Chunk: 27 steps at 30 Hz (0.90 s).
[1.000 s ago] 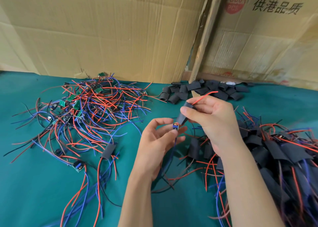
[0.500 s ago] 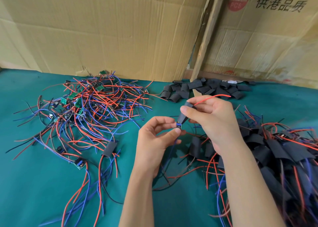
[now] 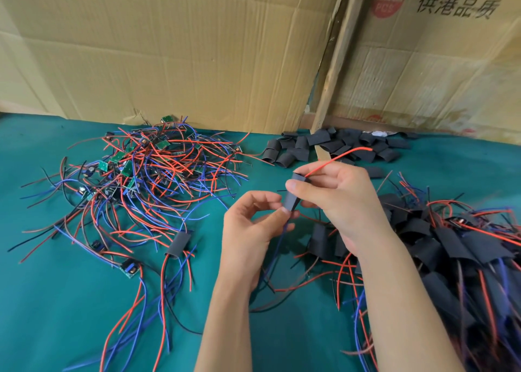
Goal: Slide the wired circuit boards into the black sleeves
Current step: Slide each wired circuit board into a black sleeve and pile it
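A black sleeve (image 3: 291, 195) is held upright between both hands over the green table. My right hand (image 3: 335, 199) pinches its upper part with thumb and forefinger. A red wire (image 3: 342, 155) sticks out of the sleeve's top and arcs to the right. My left hand (image 3: 253, 228) pinches the sleeve's lower end, where blue and dark wires hang down. The circuit board is hidden inside the sleeve. A pile of bare wired boards (image 3: 141, 174) lies at the left. Empty sleeves (image 3: 332, 147) are heaped at the back. Sleeved boards (image 3: 451, 247) are piled at the right.
Cardboard boxes (image 3: 183, 50) and a wooden slat (image 3: 337, 58) wall off the back of the green table cloth (image 3: 56, 309). One sleeved board (image 3: 178, 244) and a loose bare board (image 3: 130, 267) lie apart, in front of the left pile.
The blue part of the board that showed below the sleeve has gone inside it. My left fingers have closed up to the sleeve's lower end.
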Each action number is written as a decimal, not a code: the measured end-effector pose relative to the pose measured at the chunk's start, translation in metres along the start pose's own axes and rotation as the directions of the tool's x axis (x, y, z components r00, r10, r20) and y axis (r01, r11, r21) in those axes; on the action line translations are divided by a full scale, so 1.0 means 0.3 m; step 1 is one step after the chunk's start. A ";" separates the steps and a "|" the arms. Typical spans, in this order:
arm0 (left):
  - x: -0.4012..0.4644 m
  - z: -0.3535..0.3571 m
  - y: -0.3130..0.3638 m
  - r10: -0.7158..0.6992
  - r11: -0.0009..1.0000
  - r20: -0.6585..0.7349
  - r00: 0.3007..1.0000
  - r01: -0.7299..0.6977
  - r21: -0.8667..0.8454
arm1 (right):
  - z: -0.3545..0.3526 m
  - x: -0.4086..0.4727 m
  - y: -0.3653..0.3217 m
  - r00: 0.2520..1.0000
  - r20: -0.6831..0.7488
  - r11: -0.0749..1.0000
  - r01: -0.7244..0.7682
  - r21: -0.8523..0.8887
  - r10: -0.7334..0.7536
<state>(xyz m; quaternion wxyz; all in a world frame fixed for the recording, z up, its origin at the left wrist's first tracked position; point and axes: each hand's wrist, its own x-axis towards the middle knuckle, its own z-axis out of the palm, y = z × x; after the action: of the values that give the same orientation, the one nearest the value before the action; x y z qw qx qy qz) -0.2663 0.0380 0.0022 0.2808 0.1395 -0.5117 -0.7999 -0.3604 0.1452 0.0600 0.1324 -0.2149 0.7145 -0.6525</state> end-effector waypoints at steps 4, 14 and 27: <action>0.002 0.000 0.002 0.037 0.997 -0.008 0.999 -0.036 0.064 | 0.027 -0.009 -0.009 0.987 0.105 0.986 -0.136 0.095 0.126; -0.006 0.004 0.023 -0.066 0.995 0.168 0.984 0.079 -0.066 | -0.073 -0.027 -0.119 0.976 -0.218 0.996 -0.002 -0.093 -0.018; 0.009 0.016 -0.006 -0.053 0.998 0.004 0.999 0.053 -0.031 | -0.155 -0.144 -0.299 0.950 -0.276 0.784 -0.057 -0.618 -0.148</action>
<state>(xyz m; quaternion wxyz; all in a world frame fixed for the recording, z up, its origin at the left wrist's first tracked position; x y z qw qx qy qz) -0.2715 0.0406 0.0029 0.2606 0.1474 -0.4958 -0.8152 -0.3325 0.2017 0.1501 -0.0749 -0.1588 0.8949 -0.4103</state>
